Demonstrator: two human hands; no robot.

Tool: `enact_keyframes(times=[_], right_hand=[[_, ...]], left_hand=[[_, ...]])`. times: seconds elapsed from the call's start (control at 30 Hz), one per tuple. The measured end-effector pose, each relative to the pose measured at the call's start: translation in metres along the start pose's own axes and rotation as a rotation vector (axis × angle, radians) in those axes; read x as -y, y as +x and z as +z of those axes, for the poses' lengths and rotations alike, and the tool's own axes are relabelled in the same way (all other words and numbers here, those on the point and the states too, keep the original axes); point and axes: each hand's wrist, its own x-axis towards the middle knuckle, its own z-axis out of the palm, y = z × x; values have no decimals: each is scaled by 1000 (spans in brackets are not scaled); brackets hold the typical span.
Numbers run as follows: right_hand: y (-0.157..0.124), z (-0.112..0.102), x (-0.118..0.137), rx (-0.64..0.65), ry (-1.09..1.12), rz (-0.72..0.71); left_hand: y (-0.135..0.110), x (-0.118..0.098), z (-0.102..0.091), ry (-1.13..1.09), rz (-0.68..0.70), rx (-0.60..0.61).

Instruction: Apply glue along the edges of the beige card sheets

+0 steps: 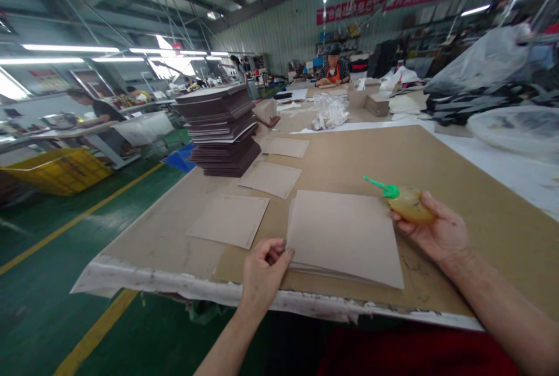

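Note:
My right hand (437, 227) is wrapped round a yellowish squeeze bottle (413, 206). Its thin green nozzle (386, 188) points left, above the far right corner of a small stack of beige card sheets (345, 236). At the stack's left edge is my left hand (265, 271), fingers curled and thumb pressed to the card's side. Left of the stack, three separate cards lie in a row going away from me: a near card (231, 219), a middle card (273, 178) and a far card (286, 146).
A tall pile of dark brown boards (222, 131) stands at the table's left side. Brown paper (471, 190) covers the worktop. Crumpled clear plastic (331, 111) lies farther back, and a co-worker (334, 70) sits at the far end. A yellow bin (56, 171) stands left.

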Motion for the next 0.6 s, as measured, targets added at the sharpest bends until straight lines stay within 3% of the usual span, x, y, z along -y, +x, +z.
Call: enact_keyframes(times=[0.1,0.3,0.47,0.6], right_hand=[[0,6,-2,-102,24,23],[4,10,-7,-129,-52,32],[9,9,-11,-167,-82,65],[11,10,-11,-175,-85,86]], left_hand=[[3,-5,1,25,-46,27],[6,-13,-5,36,-82,55],[7,-20,-11,44,-53,197],[9,-21,-14,86,-29,231]])
